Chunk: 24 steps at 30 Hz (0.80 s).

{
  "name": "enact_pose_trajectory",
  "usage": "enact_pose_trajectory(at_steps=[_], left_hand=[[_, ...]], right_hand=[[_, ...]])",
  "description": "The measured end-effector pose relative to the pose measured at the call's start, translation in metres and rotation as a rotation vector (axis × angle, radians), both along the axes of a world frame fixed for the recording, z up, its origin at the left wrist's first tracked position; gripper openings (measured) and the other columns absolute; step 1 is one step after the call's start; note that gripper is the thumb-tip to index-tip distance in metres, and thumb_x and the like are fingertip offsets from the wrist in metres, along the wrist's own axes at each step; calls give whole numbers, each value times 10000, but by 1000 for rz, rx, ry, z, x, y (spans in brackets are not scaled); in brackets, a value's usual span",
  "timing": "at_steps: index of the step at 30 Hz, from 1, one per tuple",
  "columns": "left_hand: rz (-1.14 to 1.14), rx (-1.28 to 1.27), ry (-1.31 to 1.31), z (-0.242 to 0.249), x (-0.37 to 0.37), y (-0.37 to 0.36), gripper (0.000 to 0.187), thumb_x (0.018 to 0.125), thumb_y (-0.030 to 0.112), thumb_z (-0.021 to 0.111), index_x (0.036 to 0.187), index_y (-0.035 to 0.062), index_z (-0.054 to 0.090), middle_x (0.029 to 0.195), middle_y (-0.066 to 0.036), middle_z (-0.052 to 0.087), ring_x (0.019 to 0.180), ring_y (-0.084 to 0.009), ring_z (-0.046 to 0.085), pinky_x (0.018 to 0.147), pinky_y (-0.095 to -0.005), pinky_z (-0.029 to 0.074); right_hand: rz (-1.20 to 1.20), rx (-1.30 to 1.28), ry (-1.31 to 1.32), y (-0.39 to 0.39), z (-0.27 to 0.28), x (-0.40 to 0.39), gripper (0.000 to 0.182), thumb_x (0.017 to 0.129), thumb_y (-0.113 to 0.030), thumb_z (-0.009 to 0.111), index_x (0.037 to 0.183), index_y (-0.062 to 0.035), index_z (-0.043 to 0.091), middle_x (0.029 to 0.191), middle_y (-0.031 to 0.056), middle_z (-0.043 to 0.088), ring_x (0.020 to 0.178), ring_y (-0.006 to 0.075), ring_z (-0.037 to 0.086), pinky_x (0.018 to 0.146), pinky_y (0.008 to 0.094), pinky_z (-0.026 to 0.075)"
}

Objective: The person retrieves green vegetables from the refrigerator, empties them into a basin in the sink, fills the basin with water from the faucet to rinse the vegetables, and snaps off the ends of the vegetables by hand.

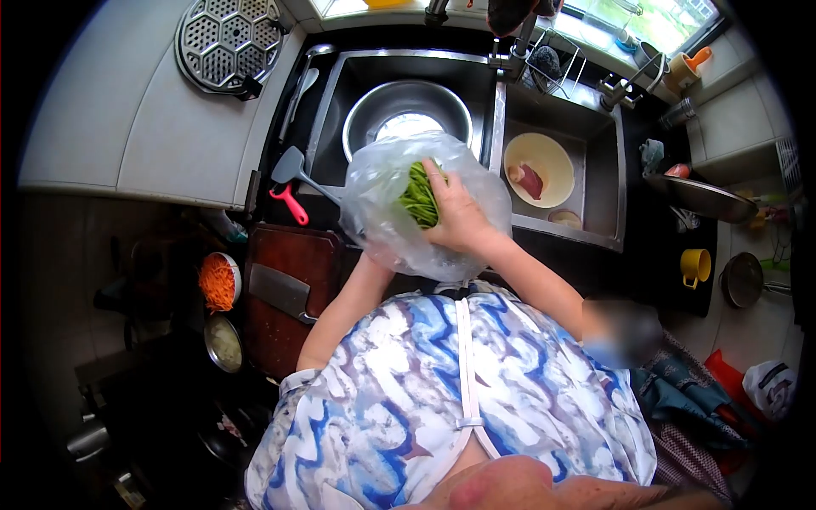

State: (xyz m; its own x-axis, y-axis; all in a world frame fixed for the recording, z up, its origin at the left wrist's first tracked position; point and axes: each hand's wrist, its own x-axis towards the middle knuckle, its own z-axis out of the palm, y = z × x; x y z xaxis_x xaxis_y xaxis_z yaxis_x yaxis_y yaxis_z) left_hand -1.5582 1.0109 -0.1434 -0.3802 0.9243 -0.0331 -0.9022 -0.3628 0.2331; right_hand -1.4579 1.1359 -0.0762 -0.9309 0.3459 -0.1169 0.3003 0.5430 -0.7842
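Note:
A clear plastic bag (374,174) is spread open in front of my body, over the near edge of the left sink. My left hand (382,255) holds it from below on the near left side; the bag covers most of its fingers. Inside the bag's mouth lies a bunch of thin green beans (417,200). My right hand (457,212) reaches in from the right and is closed around the beans, thumb and fingers along their right side. Just beyond the bag, a steel basin (348,127) sits in the left sink.
A cream bowl with meat (531,180) sits in the right sink (595,217). To the left are a grey spatula (291,165), pink peeler (289,206), cleaver (280,291) on a brown cutting board (263,340), and a bowl of shredded carrot (218,282). A yellow mug (695,267) stands right.

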Motion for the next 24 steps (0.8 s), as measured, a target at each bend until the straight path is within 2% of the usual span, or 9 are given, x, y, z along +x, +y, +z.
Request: enact_pose_trajectory(at_steps=[4,6,8,10,13,18,19,23,24], left_hand=[[55,-581,464,25,-15,15,544,992,451,322,1349,50,409,1318,-97,496,1176,-203,500,993,-339,402],[21,-910,803,38,-27,22,533,1002,424,322,1168,-9,585,1041,-103,658,949,-199,620,798,-334,478],[214,-875,1360,30,-40,31,585,1004,430,302,1062,-44,640,888,-124,679,857,-209,634,773,-335,477],[223,-870,1419,58,-37,39,597,1008,427,297,1063,-61,637,927,-119,672,886,-183,624,808,-298,468],[217,-829,1427,66,-27,54,617,1010,434,295,1075,-81,628,963,-123,666,910,-150,611,839,-261,459],[22,-913,1650,74,-30,71,636,994,477,325,1021,-72,643,863,-77,659,818,-133,593,771,-264,471],[143,-860,1602,73,-29,73,606,970,490,401,847,-53,641,717,-83,624,681,-149,563,668,-290,468],[239,-767,1118,80,-34,61,412,984,344,460,1067,-14,646,915,-55,669,828,-72,601,753,-225,475],[241,-768,1116,77,-37,58,412,984,344,460,1067,-14,646,915,-55,669,828,-72,601,753,-225,475]], right_hand=[[41,-332,158,22,-59,-6,952,651,-210,785,1426,-53,255,1405,243,330,1254,359,420,1055,403,327],[277,296,487,34,-113,5,819,709,-147,735,1401,-66,304,1386,176,398,1248,280,450,1023,379,372],[166,-169,256,37,-69,24,667,740,-141,718,1321,-46,404,1257,118,497,1130,219,512,954,343,418],[-220,-832,3,34,-29,32,537,760,-150,713,1234,-23,496,1125,69,577,1009,176,560,890,309,451],[-274,-1076,526,36,-40,40,479,788,-152,685,1214,-17,513,1108,65,575,980,153,552,860,299,461],[-301,-1140,638,45,-43,25,434,818,-148,653,1209,-14,521,1144,69,574,1026,164,550,891,307,457],[-276,-1166,587,48,-47,21,406,833,-148,638,1199,-12,529,1156,68,572,1044,167,546,901,310,456],[-220,-973,612,60,-40,22,441,769,-136,673,1186,-49,556,1159,85,581,1074,219,546,944,360,428],[-82,-219,571,70,-44,31,485,718,-129,691,1184,-75,566,1160,96,582,1088,248,540,973,383,398]])
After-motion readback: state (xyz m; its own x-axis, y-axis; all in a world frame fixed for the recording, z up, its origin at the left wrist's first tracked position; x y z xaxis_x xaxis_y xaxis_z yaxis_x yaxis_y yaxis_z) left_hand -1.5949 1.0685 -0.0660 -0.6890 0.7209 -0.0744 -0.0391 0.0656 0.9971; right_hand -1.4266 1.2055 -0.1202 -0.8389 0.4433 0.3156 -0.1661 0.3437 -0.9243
